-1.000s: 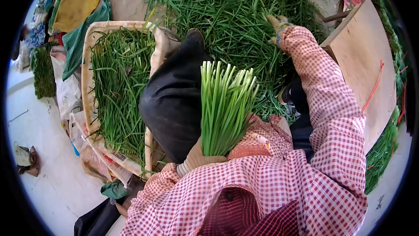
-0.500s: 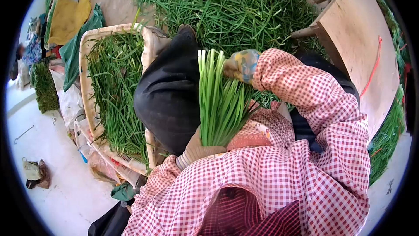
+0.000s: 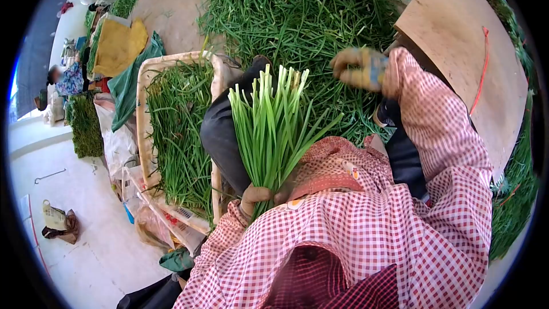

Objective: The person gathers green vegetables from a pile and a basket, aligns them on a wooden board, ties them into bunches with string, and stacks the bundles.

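In the head view my left hand [image 3: 255,196], in a brownish glove, is closed round the lower part of a bunch of garlic chives [image 3: 267,132]. The pale cut ends point up and away from me, while the green leaves fan out above my fist and to the right. My right hand [image 3: 359,69], in a patterned glove with a tan palm side, is off the bunch, up and to its right. Its fingers reach leftward, somewhat apart and a little blurred, with nothing seen in them. Behind it lies a large heap of loose green leaves [image 3: 286,17].
Left of my knee stands a pale crate [image 3: 146,120] filled with green leaves. A wooden board [image 3: 466,40] with a red string [image 3: 481,72] is at the right. Yellow cloth [image 3: 117,46] and green cloth [image 3: 134,86] lie beyond the crate. Another person [image 3: 70,78] is at the far left.
My right hand has left the bunch and moved up and right over the heap. The chives have spread into a wider fan in my left hand. The view has shifted slightly.
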The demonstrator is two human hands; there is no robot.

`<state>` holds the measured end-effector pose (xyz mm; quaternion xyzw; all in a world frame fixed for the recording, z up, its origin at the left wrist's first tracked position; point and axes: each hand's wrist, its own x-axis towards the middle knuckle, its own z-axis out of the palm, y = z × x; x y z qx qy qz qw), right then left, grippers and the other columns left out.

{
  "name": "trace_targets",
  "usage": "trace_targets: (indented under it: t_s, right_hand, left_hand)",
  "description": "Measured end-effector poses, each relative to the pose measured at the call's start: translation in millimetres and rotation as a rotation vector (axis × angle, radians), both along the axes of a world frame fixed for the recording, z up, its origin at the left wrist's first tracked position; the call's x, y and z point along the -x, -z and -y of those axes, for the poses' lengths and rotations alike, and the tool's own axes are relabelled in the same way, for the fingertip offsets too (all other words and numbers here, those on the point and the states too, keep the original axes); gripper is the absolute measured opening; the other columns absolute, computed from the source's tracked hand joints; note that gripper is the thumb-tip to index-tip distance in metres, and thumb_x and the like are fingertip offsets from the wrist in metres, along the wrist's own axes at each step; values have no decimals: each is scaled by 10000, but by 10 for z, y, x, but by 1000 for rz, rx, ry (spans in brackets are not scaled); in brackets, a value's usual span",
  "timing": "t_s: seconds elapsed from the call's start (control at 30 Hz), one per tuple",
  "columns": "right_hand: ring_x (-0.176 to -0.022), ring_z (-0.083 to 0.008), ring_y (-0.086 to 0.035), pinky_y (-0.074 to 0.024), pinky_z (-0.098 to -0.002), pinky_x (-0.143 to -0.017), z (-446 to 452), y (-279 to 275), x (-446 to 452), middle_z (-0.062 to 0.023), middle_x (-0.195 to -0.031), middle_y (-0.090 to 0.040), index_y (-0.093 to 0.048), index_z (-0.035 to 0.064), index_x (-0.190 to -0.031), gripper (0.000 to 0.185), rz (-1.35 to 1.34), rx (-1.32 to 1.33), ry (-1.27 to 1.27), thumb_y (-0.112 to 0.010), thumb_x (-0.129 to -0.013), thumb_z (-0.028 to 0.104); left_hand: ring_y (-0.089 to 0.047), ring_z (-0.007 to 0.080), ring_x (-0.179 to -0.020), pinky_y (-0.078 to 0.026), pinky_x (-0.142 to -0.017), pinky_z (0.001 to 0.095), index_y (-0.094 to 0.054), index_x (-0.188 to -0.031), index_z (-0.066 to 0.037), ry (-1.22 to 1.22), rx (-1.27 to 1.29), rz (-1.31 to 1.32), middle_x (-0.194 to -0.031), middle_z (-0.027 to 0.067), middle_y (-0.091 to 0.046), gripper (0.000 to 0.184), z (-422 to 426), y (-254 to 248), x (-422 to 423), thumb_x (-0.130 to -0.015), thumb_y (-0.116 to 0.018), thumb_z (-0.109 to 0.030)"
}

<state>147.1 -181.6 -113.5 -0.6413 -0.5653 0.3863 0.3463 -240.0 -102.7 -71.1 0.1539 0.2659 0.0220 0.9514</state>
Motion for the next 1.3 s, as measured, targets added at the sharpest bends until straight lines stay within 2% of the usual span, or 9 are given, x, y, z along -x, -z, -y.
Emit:
trace_targets:
  t_s: [0.23, 0.47, 0.57, 0.67, 0.77, 1.13, 1.2, 1.23, 1.3]
  right_hand:
    - [-1208, -368, -504, -394, -470, -1033, 77, -838, 1123, -199, -1314, -521, -399, 4, -1383, 934, 364, 477, -350, -697, -738, 611]
    - [-1161, -390, -530, -447, -460, -980, 196, -665, 1293, -205, -1290, -505, -409, 30, -1365, 603, 129, 399, -369, -554, -913, 403]
    - [-864, -221, -616, -524, -320, -712, 75, 176, 1167, -130, -1011, -601, -565, 41, -1198, 319, -1086, 818, 487, -485, -961, 240]
    - [-891, -239, -659, -558, -360, -735, 133, 19, 395, -105, -950, -677, -650, 48, -1116, 257, 342, 423, 116, -530, -924, 169]
    - [-613, -93, -525, -456, -246, -521, 285, 666, -167, -43, -898, -650, -621, 55, -1061, 304, -333, 58, 954, -647, -905, 314]
    - [-601, -86, -569, -458, -187, -473, 18, 169, 929, -93, -1053, -618, -367, 92, -1414, 663, -1498, 45, -72, -710, -853, 177]
    - [-563, -99, -588, -474, -201, -443, 78, 17, 938, -71, -990, -618, -361, 82, -1409, 586, -1743, 62, -106, -639, -895, 43]
    - [-514, -74, -533, -417, -210, -420, 139, -164, 947, -56, -894, -613, -400, 86, -1381, 547, -956, 218, 72, -632, -889, 34]
    - [-498, -47, -487, -366, -218, -417, 187, -111, 1010, -31, -829, -614, -438, 92, -1358, 526, -1362, 291, 257, -649, -877, 71]
  left_hand:
    - [-539, 161, -593, -461, -517, 268, -544, -1187, 6, 70, -3, -34, -734, 94, -582, 520, 22, 11, 35, -723, -722, -148]
    - [-553, 170, -603, -478, -527, 277, -540, -1191, 5, 66, -28, -50, -751, 109, -593, 536, 25, -8, 58, -717, -726, -163]
    - [-559, 176, -611, -489, -538, 289, -533, -1204, 14, 42, -19, -72, -786, 125, -609, 552, 38, 11, 76, -717, -726, -162]
    - [-567, 181, -630, -503, -562, 299, -526, -1215, 27, 40, -4, -31, -824, 140, -621, 564, 10, 57, 107, -713, -720, -141]
    - [-582, 190, -666, -513, -598, 308, -520, -1225, 41, 37, 46, 46, -848, 149, -627, 580, -3, 85, 152, -701, -713, -115]
    - [-634, 250, -877, -530, -808, 359, -474, -1329, 23, 165, -32, -44, -1106, 164, -637, 741, -68, 159, 227, -630, -709, -53]
    - [-593, 276, -1089, -465, -968, 385, -453, -1363, 4, 150, -7, -63, -1275, 154, -575, 781, -17, 59, 125, -620, -691, -28]
    - [-593, 276, -1089, -465, -968, 385, -453, -1363, 4, 150, -1, -58, -1275, 154, -575, 781, -9, 2, 75, -620, -691, -28]
    - [-519, 282, -1223, -386, -1062, 397, -427, -1389, -3, 215, 34, -59, -1357, 148, -521, 804, -29, -87, -17, -623, -670, 9]
